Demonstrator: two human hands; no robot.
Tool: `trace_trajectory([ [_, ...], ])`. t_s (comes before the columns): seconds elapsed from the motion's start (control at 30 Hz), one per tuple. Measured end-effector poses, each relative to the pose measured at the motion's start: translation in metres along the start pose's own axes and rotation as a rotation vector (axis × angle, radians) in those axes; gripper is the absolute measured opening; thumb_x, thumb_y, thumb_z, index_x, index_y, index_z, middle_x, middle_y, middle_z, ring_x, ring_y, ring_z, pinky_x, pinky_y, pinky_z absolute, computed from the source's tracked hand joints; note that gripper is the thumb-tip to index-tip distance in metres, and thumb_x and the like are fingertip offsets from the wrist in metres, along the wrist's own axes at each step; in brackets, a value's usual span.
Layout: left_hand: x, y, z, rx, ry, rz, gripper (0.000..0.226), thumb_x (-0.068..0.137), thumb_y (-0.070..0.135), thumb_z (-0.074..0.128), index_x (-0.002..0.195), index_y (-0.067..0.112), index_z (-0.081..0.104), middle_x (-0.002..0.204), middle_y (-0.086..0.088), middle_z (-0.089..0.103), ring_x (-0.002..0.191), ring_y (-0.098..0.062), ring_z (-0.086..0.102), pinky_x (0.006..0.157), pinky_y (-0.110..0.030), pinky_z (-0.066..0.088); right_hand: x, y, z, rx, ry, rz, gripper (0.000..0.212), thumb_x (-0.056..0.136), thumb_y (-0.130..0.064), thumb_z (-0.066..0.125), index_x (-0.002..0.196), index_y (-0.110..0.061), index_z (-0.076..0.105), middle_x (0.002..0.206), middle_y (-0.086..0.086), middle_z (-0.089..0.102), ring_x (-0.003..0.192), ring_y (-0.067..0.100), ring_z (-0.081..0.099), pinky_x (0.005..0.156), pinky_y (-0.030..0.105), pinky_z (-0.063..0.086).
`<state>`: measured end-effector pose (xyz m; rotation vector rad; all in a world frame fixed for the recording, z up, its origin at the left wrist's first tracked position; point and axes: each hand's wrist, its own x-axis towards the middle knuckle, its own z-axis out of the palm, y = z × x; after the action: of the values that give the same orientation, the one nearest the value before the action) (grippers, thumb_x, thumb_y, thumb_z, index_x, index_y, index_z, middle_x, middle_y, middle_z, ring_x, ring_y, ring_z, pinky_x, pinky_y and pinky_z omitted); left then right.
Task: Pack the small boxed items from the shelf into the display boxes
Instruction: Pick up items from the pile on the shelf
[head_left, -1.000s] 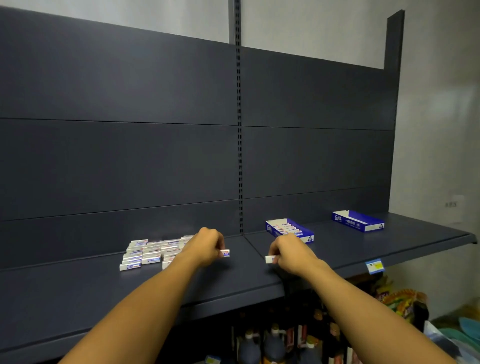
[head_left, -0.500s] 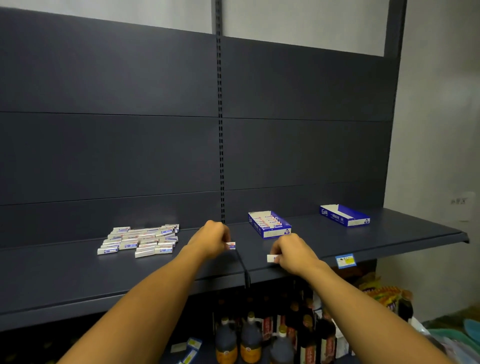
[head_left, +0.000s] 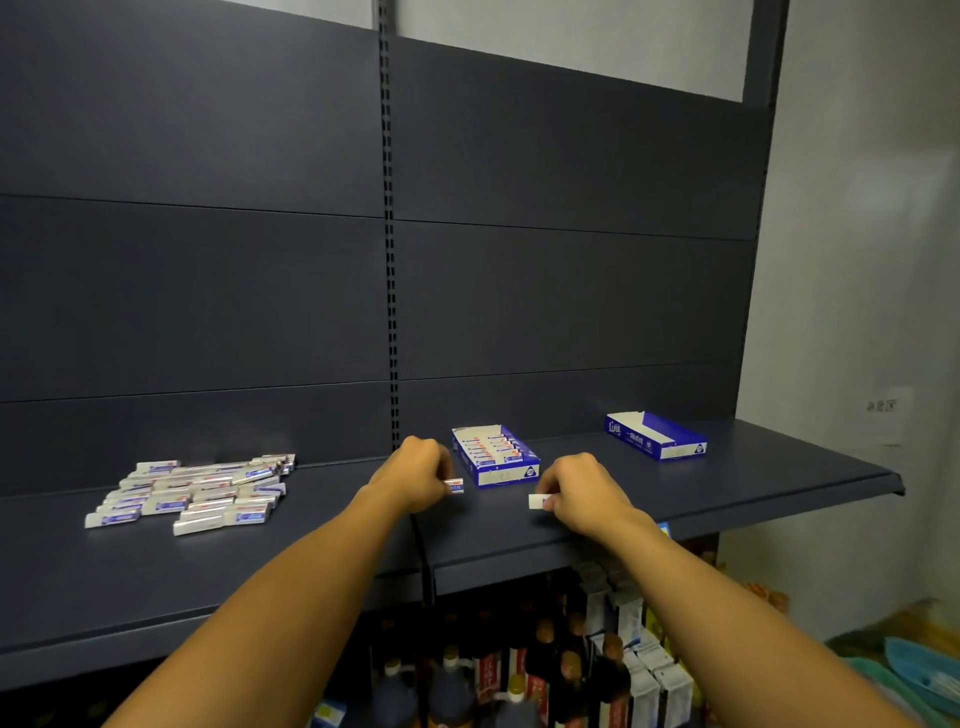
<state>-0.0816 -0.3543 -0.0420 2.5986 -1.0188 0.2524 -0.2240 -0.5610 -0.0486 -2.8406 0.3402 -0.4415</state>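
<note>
At the far left of the dark shelf (head_left: 727, 483), a loose heap of small boxed items (head_left: 192, 491) is lying flat in overlapping rows, white with blue and red print, well apart from both hands. Just right of the heap, past a bare stretch of shelf, the left hand (head_left: 415, 475) is being held above the shelf surface with its fingers curled; a small box (head_left: 455, 486) is being pinched at its fingertips, and only the box's right end is showing beyond the knuckles. Directly beside that hand, to its right, a blue display box (head_left: 496, 461) is sitting on the shelf, partly filled with a neat row of the same small boxes; the left-hand box is being held just off its near left corner. Further right and slightly nearer the shelf's front edge, the right hand (head_left: 582, 493) is being held with fingers curled, and a second small box (head_left: 539, 501) is being gripped so that its white end is sticking out to the left, below the display box's front wall. Well to the right, near the back of the shelf, a second display box (head_left: 657, 435) is standing open. Beneath the shelf, dark bottles (head_left: 519, 670) and cartons are being stored on a lower level.
</note>
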Motion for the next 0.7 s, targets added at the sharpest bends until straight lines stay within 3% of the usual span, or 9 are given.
trace_trajectory([
  [0.4,0.091,-0.008,0.020,-0.071,0.047,0.009,0.021,0.090,0.025,0.076,0.105,0.012,0.070,0.114,-0.004,0.069,0.104,-0.019,0.066,0.090,-0.041,0.059,0.105,0.037,0.000,0.105,0.070,-0.044,0.020,0.092,-0.019,0.070,0.112,-0.023,0.076,0.116,-0.002,0.069,0.100,0.014,0.064,0.086,0.034,0.057],
  [0.57,0.111,-0.010,0.036,-0.058,0.017,0.014,0.025,0.093,0.021,0.072,0.117,0.013,0.068,0.126,-0.006,0.066,0.114,-0.019,0.063,0.095,-0.041,0.057,0.130,0.051,0.021,0.163,0.053,-0.030,0.018,0.091,-0.021,0.072,0.109,-0.024,0.077,0.113,-0.005,0.070,0.096,0.012,0.064,0.087,0.036,0.057],
  [0.7,0.126,-0.009,0.043,-0.079,0.048,0.008,0.019,0.093,0.019,0.071,0.112,0.013,0.069,0.123,-0.006,0.067,0.112,-0.019,0.064,0.092,-0.039,0.058,0.149,0.061,0.028,0.171,0.049,-0.056,0.020,0.091,-0.021,0.073,0.110,-0.023,0.077,0.113,-0.005,0.069,0.094,0.011,0.064,0.084,0.033,0.057],
])
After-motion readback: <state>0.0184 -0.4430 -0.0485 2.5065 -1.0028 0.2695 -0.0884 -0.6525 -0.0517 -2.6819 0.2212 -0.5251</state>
